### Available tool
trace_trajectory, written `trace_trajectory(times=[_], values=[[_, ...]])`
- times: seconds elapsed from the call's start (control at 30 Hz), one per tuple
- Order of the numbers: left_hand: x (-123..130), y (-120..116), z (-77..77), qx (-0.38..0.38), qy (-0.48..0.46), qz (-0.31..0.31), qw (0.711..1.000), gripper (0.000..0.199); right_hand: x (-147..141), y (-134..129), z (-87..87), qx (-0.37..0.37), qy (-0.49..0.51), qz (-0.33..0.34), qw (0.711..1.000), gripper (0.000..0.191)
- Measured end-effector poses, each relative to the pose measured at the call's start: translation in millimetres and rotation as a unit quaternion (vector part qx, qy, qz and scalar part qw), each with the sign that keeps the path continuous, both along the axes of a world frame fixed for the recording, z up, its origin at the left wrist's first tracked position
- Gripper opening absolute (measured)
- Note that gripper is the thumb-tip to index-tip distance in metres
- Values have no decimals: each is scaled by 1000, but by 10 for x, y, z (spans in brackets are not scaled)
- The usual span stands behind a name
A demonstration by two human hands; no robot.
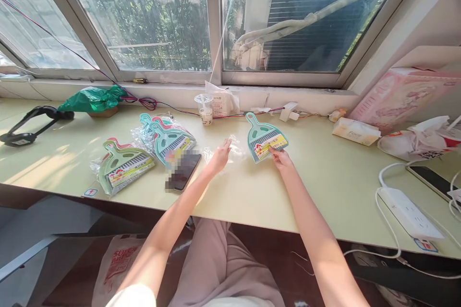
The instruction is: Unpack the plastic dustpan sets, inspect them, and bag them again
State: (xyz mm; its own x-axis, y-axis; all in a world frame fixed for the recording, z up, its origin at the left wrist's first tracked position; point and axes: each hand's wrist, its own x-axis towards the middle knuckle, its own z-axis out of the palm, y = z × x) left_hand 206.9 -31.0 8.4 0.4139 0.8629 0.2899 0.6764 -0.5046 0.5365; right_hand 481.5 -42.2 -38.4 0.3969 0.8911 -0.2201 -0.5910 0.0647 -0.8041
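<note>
My right hand [281,159] grips the lower edge of a teal mini dustpan [264,129], which has a grey-striped brush and a yellow label across its front. The dustpan's handle points toward the window. To its left, my left hand [220,156] has its fingers closed on a crumpled clear plastic bag [236,146], seen on both sides of the hand. Farther left lie more bagged dustpans: a green one [126,165] in front, with a pink edge behind it, and teal ones [169,141] beside it.
A phone [183,171] lies left of my left arm. Along the window side stand a plastic cup [205,111], a green bag [91,100] and cables. On the right are a tissue pack [356,131], a pink box [403,96] and a white power strip [410,213] with cords.
</note>
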Motion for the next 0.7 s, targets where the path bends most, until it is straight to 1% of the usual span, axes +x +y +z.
trace_trajectory(times=[0.07, 0.1, 0.17, 0.2, 0.27, 0.33, 0.4, 0.47, 0.5, 0.53, 0.6, 0.67, 0.7], values=[[-49, -34, -55, 8, 28, 2, 1000, 48, 53, -19, 19, -8, -6, -5, 1000, 34], [-103, -47, -91, 14, 51, 0, 999, 52, 75, -26, 27, -12, -4, -4, 1000, 33], [-217, -76, -179, 22, 99, -18, 995, 62, 103, -33, 40, -20, 6, 2, 1000, 31], [-257, -91, -225, 22, 113, -30, 993, 64, 111, -36, 45, -22, 9, 7, 1000, 30], [-275, -103, -302, 17, 125, -47, 991, 56, 114, -43, 55, -29, 8, 18, 999, 29], [-202, -68, -337, 11, 126, -35, 991, 44, 108, -59, 72, -34, -5, 37, 999, 28], [-70, 18, -323, 7, 125, 7, 992, 41, 100, -86, 96, -33, -26, 71, 997, 28], [57, 120, -270, 19, 116, 58, 991, 44, 100, -122, 127, -26, -52, 120, 991, 27], [99, 160, -235, 33, 108, 73, 991, 48, 105, -141, 142, -23, -68, 149, 986, 27], [118, 186, -198, 50, 100, 77, 991, 51, 116, -159, 157, -19, -85, 179, 980, 28], [84, 191, -132, 86, 98, 60, 990, 56, 154, -193, 180, -13, -124, 239, 963, 32], [-24, 152, -89, 100, 133, 43, 985, 55, 210, -220, 193, -9, -162, 288, 944, 38], [-89, 131, -74, 94, 160, 43, 982, 51, 239, -231, 196, -9, -179, 304, 936, 41]])
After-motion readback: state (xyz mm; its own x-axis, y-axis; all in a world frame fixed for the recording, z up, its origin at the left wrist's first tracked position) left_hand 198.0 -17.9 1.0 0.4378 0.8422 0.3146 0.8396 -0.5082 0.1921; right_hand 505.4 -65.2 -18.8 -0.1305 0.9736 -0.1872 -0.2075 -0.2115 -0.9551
